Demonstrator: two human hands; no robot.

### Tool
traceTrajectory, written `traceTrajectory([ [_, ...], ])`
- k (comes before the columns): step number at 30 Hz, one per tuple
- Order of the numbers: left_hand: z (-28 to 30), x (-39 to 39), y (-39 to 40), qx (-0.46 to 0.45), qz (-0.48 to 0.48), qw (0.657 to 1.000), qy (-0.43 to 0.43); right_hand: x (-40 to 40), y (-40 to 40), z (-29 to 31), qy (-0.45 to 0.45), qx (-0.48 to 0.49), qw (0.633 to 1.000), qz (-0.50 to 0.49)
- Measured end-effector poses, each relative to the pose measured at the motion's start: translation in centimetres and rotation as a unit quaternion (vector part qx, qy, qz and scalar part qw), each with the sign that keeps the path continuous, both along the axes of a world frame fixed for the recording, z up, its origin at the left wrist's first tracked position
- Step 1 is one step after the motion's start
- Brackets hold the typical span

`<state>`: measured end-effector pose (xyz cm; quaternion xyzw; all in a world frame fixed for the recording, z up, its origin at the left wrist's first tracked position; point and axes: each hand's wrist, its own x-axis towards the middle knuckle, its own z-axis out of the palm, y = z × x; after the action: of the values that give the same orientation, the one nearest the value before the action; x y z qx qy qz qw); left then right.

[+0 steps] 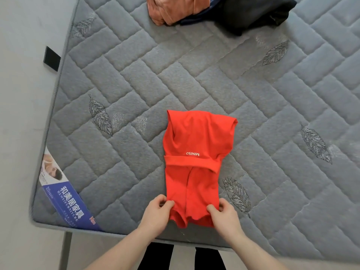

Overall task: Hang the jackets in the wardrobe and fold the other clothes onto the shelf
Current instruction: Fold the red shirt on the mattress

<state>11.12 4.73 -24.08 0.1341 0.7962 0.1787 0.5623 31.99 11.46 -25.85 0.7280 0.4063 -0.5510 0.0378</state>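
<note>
1. Red shirt lies partly folded on the grey quilted mattress, near its front edge, sleeves tucked in, white logo facing up.
2. Your left hand pinches the near left corner of the hem; your right hand pinches the near right corner, fingers curled round the cloth on both sides.
3. Looks like the next fold is bottom-to-top, so lift both corners evenly and keep the hem taut between them.
4. Lay the hem over the collar end, edges lined up, then smooth flat so the bundle stays compact for the shelf.
5. Watch the near hem: it is rumpled, so flatten it first.
6. Orange garment and dark garment wait in a heap at the far edge, well apart.
</note>
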Motion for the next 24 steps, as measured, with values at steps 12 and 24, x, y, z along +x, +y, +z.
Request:
traceTrajectory([
  [12, 6.0, -4.1, 16.6, 0.162, 0.213, 0.961, -0.071, -3.9, 14.8, 6.2, 0.198, 0.042, 0.945, -0.257],
  [24, 0.4, -7.4, 25.6, 0.092, -0.055, 0.982, 0.156, -6.0, 23.5, 2.4, -0.001, 0.209, 0.978, -0.001],
])
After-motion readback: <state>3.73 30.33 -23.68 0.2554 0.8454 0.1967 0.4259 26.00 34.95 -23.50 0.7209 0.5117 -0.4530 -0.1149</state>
